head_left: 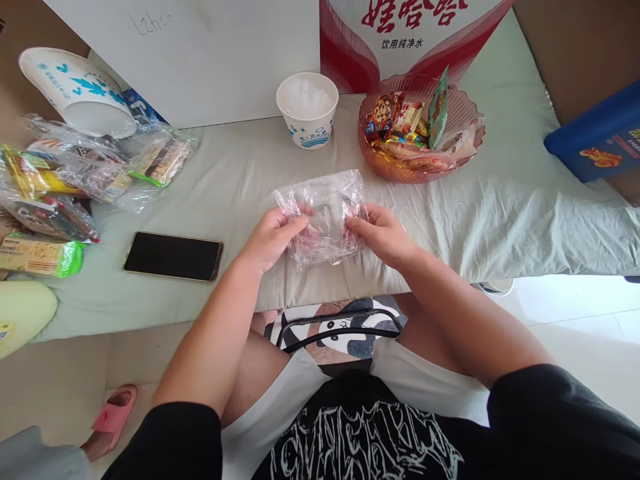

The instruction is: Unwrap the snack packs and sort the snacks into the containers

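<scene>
While both hands are busy in the middle of the view, the left hand (273,235) pinches the left edge of a crinkly clear plastic bag (325,215) and the right hand (383,233) grips its right edge, so the bag is stretched between them, just above the near edge of the bed (500,213) with its pale green sheet. Can't really tell what's inside the bag, it looks mostly see-through.

At about 9 o'clock from the hands, a black phone (173,256) lies flat on the sheet, screen dark. Further out around 10 o'clock sits a messy pile of snack packets (75,180) in clear wrap, with a tipped white paper bowl (75,90) behind it.

At 12 o'clock there's a white paper cup (307,110) standing upright, and at roughly 1 o'clock a pink translucent bowl (400,170) full of wrapped sweets and snacks. Behind those is a red and white box (410,33) with printed characters. A blue box (600,137) sits way out at 3 o'clock.

Down at 6 o'clock, a panda-print bag (340,330) sits between the knees, and a pink slipper (113,417) is on the floor at 7 o'clock.
</scene>
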`<state>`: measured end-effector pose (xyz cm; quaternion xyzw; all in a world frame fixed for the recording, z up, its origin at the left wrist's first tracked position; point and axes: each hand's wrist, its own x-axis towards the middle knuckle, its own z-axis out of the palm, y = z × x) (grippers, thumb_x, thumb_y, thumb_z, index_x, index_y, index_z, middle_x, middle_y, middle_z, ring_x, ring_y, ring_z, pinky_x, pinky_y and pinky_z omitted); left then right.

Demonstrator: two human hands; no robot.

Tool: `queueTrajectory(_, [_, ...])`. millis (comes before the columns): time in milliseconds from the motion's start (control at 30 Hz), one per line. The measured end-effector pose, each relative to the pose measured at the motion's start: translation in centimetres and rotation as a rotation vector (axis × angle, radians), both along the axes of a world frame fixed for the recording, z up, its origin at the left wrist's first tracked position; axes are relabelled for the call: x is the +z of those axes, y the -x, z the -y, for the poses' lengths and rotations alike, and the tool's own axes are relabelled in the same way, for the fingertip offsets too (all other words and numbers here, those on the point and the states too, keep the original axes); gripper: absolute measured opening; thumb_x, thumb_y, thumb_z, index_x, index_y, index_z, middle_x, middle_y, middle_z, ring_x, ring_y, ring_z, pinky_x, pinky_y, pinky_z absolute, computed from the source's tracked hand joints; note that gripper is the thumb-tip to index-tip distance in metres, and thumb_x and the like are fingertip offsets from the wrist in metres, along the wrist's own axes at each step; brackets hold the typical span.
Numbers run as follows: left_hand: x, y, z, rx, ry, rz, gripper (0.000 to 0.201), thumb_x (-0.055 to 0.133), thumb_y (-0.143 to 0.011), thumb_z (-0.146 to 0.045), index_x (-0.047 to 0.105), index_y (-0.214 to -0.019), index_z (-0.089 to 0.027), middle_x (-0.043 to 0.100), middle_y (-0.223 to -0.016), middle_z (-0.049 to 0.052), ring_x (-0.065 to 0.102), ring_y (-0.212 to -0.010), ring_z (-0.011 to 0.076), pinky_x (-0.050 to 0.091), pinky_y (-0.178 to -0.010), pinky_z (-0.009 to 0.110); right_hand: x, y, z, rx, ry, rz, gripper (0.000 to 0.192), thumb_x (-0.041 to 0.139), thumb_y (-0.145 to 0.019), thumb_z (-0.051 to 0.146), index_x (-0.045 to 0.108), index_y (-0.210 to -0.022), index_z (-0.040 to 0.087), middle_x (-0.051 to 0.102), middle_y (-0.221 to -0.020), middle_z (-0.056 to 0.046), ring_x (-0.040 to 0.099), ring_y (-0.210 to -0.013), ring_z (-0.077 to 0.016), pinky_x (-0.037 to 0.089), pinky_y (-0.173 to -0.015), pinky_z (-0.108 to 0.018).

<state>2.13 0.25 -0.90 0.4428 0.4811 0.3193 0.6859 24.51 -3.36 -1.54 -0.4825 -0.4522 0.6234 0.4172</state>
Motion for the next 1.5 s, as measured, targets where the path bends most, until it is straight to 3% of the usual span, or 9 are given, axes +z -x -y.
queueTrajectory(200, [0.8,0.5,-0.1,-0.013,-0.053,0.081,0.035,0.086,-0.065,-0.030,0.065,-0.091,-0.021,0.055,-0.049,-0.009,0.046,-0.038,0.0078,0.034,-0.038,0.019,0.3,-0.2,0.1,0.003,0.039,-0.130,0.040,0.077,-0.079,0.046,0.059,-0.109,0.025,0.056,-0.056,0.009,0.051,-0.048,-0.0114,0.039,-0.049,-0.025])
queueTrajectory(367, [1.4,0.5,-0.4,0.104,-0.127,0.211,0.024,0.079,-0.063,-0.038,0.065,-0.067,-0.020,0.057,-0.058,-0.002,0.053,-0.050,0.0100,0.042,-0.045,0.023,0.5,-0.5,-0.2,0.029,-0.004,-0.267,0.032,0.067,-0.081,0.054,0.056,-0.083,0.024,0.058,-0.065,0.002,0.059,-0.057,-0.0151,0.048,-0.053,-0.030])
queueTrajectory(600, [-1.2,0.8,-1.0,0.062,-0.347,-0.097,0.016,0.078,-0.064,-0.025,0.072,-0.077,-0.020,0.062,-0.071,0.000,0.055,-0.061,0.0112,0.043,-0.054,0.023,-0.5,-0.4,-0.2,-0.148,-0.037,0.081,0.042,0.084,-0.071,0.040,0.054,-0.097,0.025,0.049,-0.064,0.008,0.042,-0.053,-0.0092,0.031,-0.051,-0.024])
queueTrajectory(767, [-2.1,0.6,-1.5,0.391,-0.567,-0.269,0.031,0.074,-0.066,-0.017,0.068,-0.095,-0.022,0.068,-0.098,0.002,0.066,-0.085,0.0135,0.054,-0.071,0.023,-0.6,-0.4,-0.6,-0.373,-0.137,0.077,0.033,0.077,-0.071,0.038,0.053,-0.089,0.024,0.052,-0.070,0.006,0.046,-0.063,-0.0107,0.036,-0.060,-0.026])
queueTrajectory(900, [-1.5,-0.3,0.0,0.192,-0.628,-0.273,0.021,0.074,-0.081,-0.033,0.066,-0.097,-0.022,0.073,-0.101,0.005,0.071,-0.097,0.0182,0.059,-0.090,0.032,0.7,0.1,0.3,-0.377,-0.324,0.271,0.022,0.069,-0.078,0.038,0.054,-0.079,0.023,0.066,-0.087,-0.002,0.056,-0.078,-0.0152,0.045,-0.074,-0.032])
queueTrajectory(1000, [-1.0,-1.5,1.3,-0.017,-0.589,-0.161,0.047,0.080,-0.079,-0.049,0.065,-0.116,-0.023,0.073,-0.124,0.009,0.069,-0.120,0.0241,0.057,-0.101,0.036,1.4,1.0,1.5,-0.202,-0.458,0.287,0.023,0.068,-0.084,0.041,0.053,-0.082,0.023,0.070,-0.096,-0.004,0.061,-0.087,-0.0186,0.049,-0.084,-0.036])
queueTrajectory(1100, [-0.3,-2.2,2.2,-0.209,-0.461,-0.101,0.054,0.081,-0.078,-0.062,0.069,-0.112,-0.022,0.076,-0.111,0.008,0.073,-0.104,0.0245,0.058,-0.088,0.034,1.8,1.5,2.3,0.010,-0.429,0.187,0.026,0.065,-0.089,0.046,0.053,-0.083,0.024,0.063,-0.083,-0.001,0.055,-0.075,-0.0160,0.048,-0.076,-0.034])
queueTrajectory(1300, [0.8,-1.6,2.8,-0.176,-0.317,-0.143,0.044,0.071,-0.086,-0.063,0.072,-0.082,-0.019,0.068,-0.075,0.002,0.064,-0.075,0.0192,0.050,-0.070,0.031,1.7,1.2,1.8,-0.213,-0.291,0.179,0.042,0.084,-0.076,0.048,0.059,-0.103,0.026,0.066,-0.101,-0.002,0.058,-0.089,-0.0172,0.049,-0.077,-0.032])
queueTrajectory(1500, [0.8,-0.8,1.9,-0.160,-0.322,-0.100,0.038,0.064,-0.089,-0.056,0.070,-0.087,-0.019,0.070,-0.082,0.004,0.064,-0.083,0.0202,0.051,-0.079,0.033,1.0,0.8,1.5,-0.017,-0.114,0.076,0.040,0.082,-0.078,0.054,0.057,-0.081,0.023,0.057,-0.074,0.001,0.051,-0.068,-0.0145,0.041,-0.065,-0.030])
